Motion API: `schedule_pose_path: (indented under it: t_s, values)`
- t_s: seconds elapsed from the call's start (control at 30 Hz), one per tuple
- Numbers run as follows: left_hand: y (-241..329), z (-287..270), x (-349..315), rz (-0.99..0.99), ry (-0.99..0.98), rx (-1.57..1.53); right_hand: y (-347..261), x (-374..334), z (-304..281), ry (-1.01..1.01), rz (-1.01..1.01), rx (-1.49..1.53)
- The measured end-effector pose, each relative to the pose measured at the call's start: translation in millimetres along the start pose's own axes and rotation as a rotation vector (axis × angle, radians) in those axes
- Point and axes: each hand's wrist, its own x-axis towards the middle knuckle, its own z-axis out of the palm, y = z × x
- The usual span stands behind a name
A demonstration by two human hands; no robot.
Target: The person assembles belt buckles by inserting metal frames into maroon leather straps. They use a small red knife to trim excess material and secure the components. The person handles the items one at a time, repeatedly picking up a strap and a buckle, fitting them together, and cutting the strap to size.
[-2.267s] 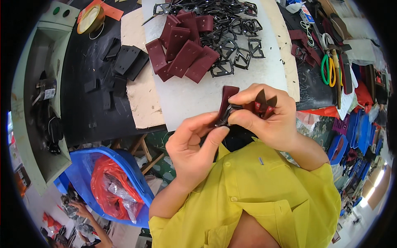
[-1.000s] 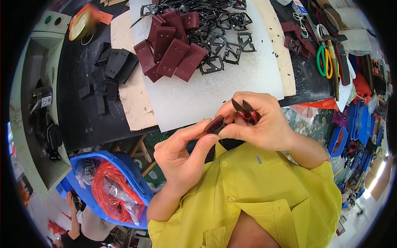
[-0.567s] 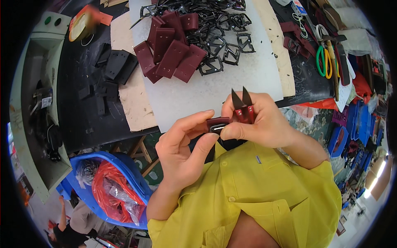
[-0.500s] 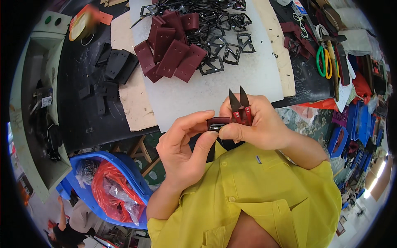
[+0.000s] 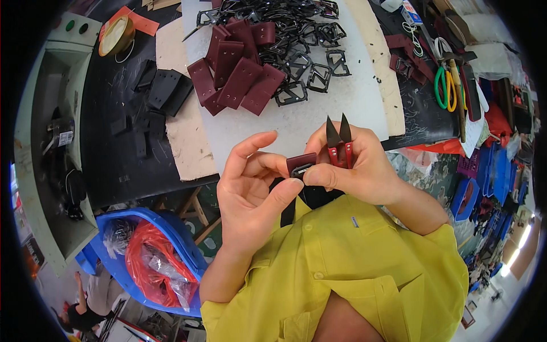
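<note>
Just in front of my chest, both hands hold a folded maroon leather piece (image 5: 301,162) with a black metal buckle (image 5: 302,170) at its lower edge. My left hand (image 5: 246,194) is closed on its left side between thumb and a bent finger, the index finger raised. On the other side my right hand (image 5: 364,174) pinches the piece with thumb and fingers. Red-handled thread snips (image 5: 341,145) also sit in my right hand, blades apart and pointing away. Beyond lie a pile of maroon leather pieces (image 5: 242,82) with punched holes and a heap of black buckles (image 5: 293,57).
A white sheet (image 5: 353,108) covers the middle of the dark table. Black leather pieces (image 5: 170,91) lie at left, near a bowl (image 5: 117,35). At right are scissors (image 5: 441,88) with green handles. A blue bin (image 5: 196,259) holding plastic bags stands lower left; another person (image 5: 85,310) is beyond.
My left index finger has lifted off the leather piece, which has tilted, showing more of the buckle. The snips have shifted slightly right in my right hand.
</note>
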Motion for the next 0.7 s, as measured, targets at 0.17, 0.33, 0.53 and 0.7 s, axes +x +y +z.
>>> schedule_pose_path:
  t_s: [0.17, 0.33, 0.53, 0.7]
  values:
    - [-2, 0, -5, 0.038, -0.008, 0.186, -6, -2, -6, -0.102, -0.078, -0.195]
    - [-8, -1, -6, 0.195, -0.089, 0.324, -13, -3, -5, -0.154, 0.039, -0.039]
    - [-7, -2, -1, 0.000, 0.017, 0.191, -6, 0, 0, 0.042, 0.104, 0.221]
    - [-6, -14, -1, 0.039, -0.117, 0.408, -3, 2, -10, -0.030, 0.131, 0.182]
